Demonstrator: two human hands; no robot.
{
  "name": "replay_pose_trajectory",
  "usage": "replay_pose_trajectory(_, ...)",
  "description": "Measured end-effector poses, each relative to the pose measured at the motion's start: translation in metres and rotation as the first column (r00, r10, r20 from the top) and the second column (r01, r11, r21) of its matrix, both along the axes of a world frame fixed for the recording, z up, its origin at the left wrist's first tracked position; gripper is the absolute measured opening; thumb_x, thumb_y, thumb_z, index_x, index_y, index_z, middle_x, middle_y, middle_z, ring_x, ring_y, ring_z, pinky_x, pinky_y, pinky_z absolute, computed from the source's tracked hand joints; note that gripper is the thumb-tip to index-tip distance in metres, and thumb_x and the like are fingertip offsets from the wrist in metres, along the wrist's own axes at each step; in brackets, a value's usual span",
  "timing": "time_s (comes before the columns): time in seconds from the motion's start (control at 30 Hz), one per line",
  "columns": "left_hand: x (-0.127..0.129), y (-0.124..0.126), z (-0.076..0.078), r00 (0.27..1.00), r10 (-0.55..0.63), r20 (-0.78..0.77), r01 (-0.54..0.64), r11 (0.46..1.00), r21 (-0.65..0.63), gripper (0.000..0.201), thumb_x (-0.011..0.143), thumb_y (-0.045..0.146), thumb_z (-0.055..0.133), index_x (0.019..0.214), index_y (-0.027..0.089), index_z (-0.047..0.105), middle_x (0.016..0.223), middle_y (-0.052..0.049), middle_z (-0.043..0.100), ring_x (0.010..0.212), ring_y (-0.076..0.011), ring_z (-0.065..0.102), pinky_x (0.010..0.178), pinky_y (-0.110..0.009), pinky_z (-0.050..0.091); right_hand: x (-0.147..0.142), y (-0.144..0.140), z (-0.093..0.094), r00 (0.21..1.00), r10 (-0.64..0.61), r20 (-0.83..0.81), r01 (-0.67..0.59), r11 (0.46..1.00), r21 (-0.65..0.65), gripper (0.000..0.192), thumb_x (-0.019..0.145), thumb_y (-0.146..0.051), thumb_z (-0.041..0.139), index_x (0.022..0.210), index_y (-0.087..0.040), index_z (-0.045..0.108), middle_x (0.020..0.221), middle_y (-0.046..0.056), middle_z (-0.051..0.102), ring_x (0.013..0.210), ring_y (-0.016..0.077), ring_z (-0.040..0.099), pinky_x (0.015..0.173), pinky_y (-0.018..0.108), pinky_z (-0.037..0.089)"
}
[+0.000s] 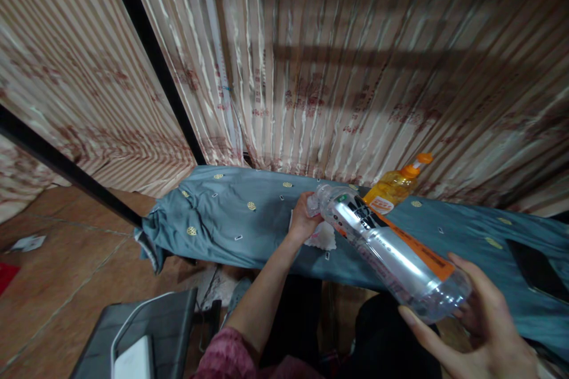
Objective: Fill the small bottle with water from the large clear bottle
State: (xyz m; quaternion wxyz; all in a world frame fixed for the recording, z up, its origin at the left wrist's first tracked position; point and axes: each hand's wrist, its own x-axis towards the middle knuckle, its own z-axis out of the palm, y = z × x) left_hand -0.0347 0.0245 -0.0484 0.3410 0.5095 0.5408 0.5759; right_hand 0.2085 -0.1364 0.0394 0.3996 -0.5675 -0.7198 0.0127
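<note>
A large clear plastic bottle with a silver, black and orange label lies tilted across my view, its neck toward the upper left. My right hand grips its base, thumb on the near side and fingers on the far side. Up at the neck, my left hand is closed on the bottle's mouth end; the exact finger hold is partly hidden. Below that hand, a white scalloped cloth or tissue shows. Behind the bottle stands a yellow pump bottle with an orange top.
A narrow surface with a grey-green pineapple-print cover runs in front of me. A dark flat phone-like object lies at its right. A white device with a cable sits on a dark stool. Black poles and striped curtains stand behind.
</note>
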Motion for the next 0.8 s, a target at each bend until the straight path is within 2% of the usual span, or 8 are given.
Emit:
replay_pose_trajectory(0.17,0.0003,0.0005,-0.0021,0.999,-0.008,0.031,0.008,1.000,0.013,0.058,0.059,0.007,0.082,0.112,0.019,0.060,0.110,-0.005,0.069,0.104,-0.0227,0.065,0.097,-0.036,0.049,0.0001,-0.0002,-0.0027,0.998,0.017,-0.059,-0.018,1.000,-0.022,0.092,0.076,-0.050,0.074,0.154,-0.022,0.035,0.139,0.013,0.058,0.102,0.0285,0.070,0.072,0.032,0.063)
replay_pose_trajectory(0.53,0.0007,-0.0010,0.0051,0.998,0.011,0.064,-0.009,1.000,-0.023,0.060,0.055,0.006,0.083,0.109,0.019,0.062,0.107,-0.004,0.070,0.102,-0.0221,0.066,0.097,-0.036,0.049,-0.0021,-0.0010,0.0030,1.000,0.018,-0.019,-0.018,1.000,0.005,0.087,0.080,-0.049,0.072,0.154,-0.018,0.036,0.142,0.015,0.056,0.085,0.0230,0.075,0.072,0.029,0.062)
replay_pose_trajectory(0.67,0.0005,-0.0019,0.0056,0.999,0.001,0.051,0.000,1.000,-0.019,0.058,0.057,0.007,0.082,0.109,0.019,0.061,0.107,-0.003,0.070,0.101,-0.0219,0.066,0.097,-0.037,0.050,-0.0015,-0.0020,0.0027,1.000,0.000,-0.021,-0.001,1.000,-0.020,0.090,0.078,-0.052,0.073,0.153,-0.020,0.037,0.136,0.013,0.061,0.087,0.0247,0.075,0.070,0.030,0.063)
replay_pose_trajectory(0.8,0.0003,-0.0022,0.0056,0.999,0.000,0.040,0.000,1.000,-0.004,0.057,0.058,0.007,0.081,0.110,0.018,0.061,0.107,-0.004,0.070,0.103,-0.0228,0.066,0.098,-0.038,0.050,0.0001,-0.0021,0.0009,0.999,-0.006,-0.045,0.005,1.000,-0.030,0.089,0.077,-0.052,0.073,0.154,-0.022,0.036,0.141,0.014,0.057,0.091,0.0279,0.074,0.070,0.034,0.063)
